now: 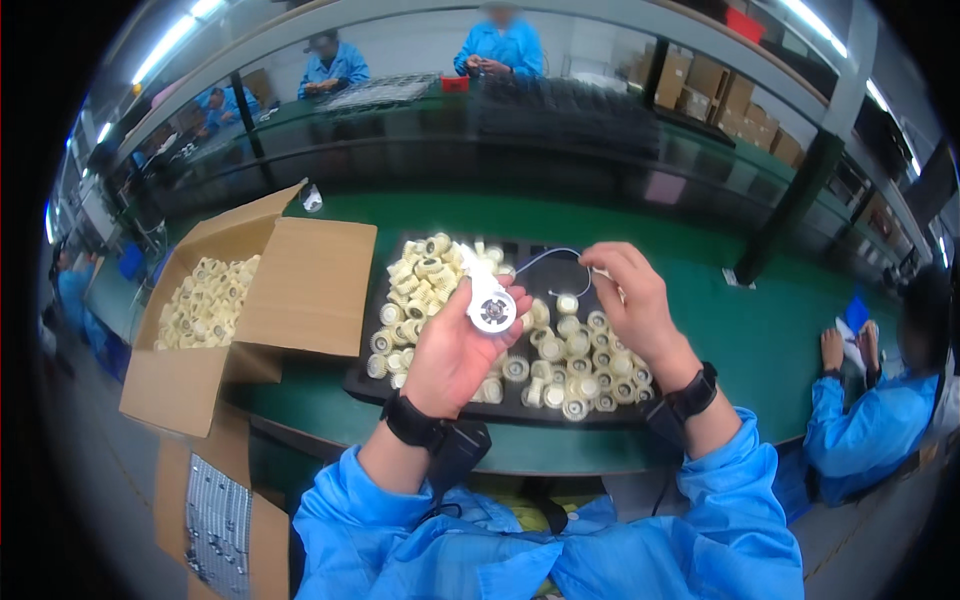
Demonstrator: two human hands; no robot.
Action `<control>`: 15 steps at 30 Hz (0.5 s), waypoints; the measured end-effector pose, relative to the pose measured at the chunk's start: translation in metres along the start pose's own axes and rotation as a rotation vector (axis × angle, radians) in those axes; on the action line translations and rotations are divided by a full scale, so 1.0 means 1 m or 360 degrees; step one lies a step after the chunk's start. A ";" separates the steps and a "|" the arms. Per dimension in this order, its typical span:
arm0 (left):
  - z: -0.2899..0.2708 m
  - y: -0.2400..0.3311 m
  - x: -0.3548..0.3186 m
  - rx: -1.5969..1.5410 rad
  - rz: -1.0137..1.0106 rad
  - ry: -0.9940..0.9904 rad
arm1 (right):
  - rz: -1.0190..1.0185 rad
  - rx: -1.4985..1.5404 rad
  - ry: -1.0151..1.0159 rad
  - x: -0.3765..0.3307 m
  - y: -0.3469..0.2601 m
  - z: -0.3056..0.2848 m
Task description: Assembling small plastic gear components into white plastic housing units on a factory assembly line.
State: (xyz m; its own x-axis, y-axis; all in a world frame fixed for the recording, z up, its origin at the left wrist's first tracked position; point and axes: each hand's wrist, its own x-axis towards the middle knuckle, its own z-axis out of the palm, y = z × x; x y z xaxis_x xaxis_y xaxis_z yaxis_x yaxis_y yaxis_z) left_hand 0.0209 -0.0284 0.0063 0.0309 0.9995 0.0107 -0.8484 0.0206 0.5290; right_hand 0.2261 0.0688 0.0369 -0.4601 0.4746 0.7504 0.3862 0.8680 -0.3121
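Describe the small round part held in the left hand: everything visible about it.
The round part is a small white disc-shaped piece, plastic by the look, its flat face turned up to the camera with a dark centre and a few small dark spots around it. A pale neck runs from it toward the upper left. The left hand grips it at the fingertips, above the black tray. A thin wire arcs from it to the right hand, which pinches the wire's far end.

Head-worn fisheye, downward, close over green workbench [700, 330]
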 end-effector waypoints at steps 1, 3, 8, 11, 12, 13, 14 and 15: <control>-0.003 0.003 0.010 -0.0086 -0.0021 -0.0031 | 0.0141 -0.0251 -0.0349 -0.005 0.029 0.001; 0.001 0.010 0.022 -0.0216 -0.0022 -0.0033 | 0.0185 -0.0330 -0.0707 -0.017 0.057 0.012; -0.013 0.024 0.041 -0.0353 -0.0076 -0.0227 | 0.0452 -0.0355 -0.1136 -0.014 0.064 0.029; -0.014 0.028 0.040 -0.0371 -0.0082 -0.0337 | 0.0621 -0.0435 -0.1192 -0.008 0.056 0.031; -0.013 0.027 0.042 -0.0403 -0.0092 -0.0370 | 0.0489 -0.0421 -0.1172 -0.008 0.054 0.031; -0.014 0.027 0.044 -0.0415 -0.0089 -0.0375 | 0.0357 -0.0405 -0.1152 -0.007 0.053 0.032; -0.015 0.026 0.045 -0.0418 -0.0085 -0.0388 | 0.0355 -0.0414 -0.1160 -0.006 0.054 0.032; -0.019 0.025 0.044 -0.0419 -0.0082 -0.0384 | 0.0302 -0.0424 -0.1155 -0.007 0.054 0.037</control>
State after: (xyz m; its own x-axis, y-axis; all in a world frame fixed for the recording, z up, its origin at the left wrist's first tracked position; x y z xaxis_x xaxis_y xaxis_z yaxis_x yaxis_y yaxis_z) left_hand -0.0093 0.0168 0.0041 0.1746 0.9628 0.2062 -0.9485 0.1083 0.2976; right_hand 0.2209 0.1172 -0.0065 -0.7377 0.6672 0.1028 0.6463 0.7420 -0.1781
